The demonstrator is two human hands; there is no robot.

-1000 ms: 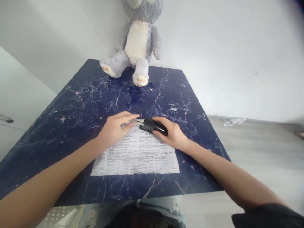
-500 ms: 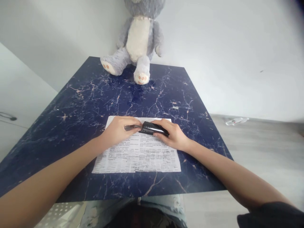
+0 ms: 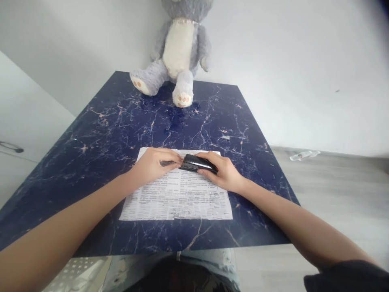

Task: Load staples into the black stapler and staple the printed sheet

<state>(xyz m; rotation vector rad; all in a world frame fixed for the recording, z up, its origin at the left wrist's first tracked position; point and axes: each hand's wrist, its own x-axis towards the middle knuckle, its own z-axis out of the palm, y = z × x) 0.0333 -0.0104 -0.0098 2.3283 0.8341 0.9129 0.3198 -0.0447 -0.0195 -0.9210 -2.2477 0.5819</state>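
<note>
My right hand (image 3: pixel 223 170) is wrapped round a black stapler (image 3: pixel 200 163), thumb along its near side and fingers over the top. The stapler lies crosswise above the upper part of a printed sheet of paper (image 3: pixel 179 198). At its left end, my left hand (image 3: pixel 154 164) pinches with thumb and fingertips. A thin dark grey strip (image 3: pixel 165 163) shows in the gap between that thumb and fingers. Its exact kind is hard to make out, and the fingertips hide where it meets the stapler.
The sheet lies on a dark blue marble-patterned table (image 3: pixel 194 125). A grey plush bear (image 3: pixel 179 52) sits at the far edge against the wall. A clear plastic item (image 3: pixel 304 155) lies on the floor to the right. A cabinet handle (image 3: pixel 12 147) shows at left.
The view has shifted very slightly. Both hands keep almost the same hold, and the stapler's left end looks slightly farther from my left fingertips.
</note>
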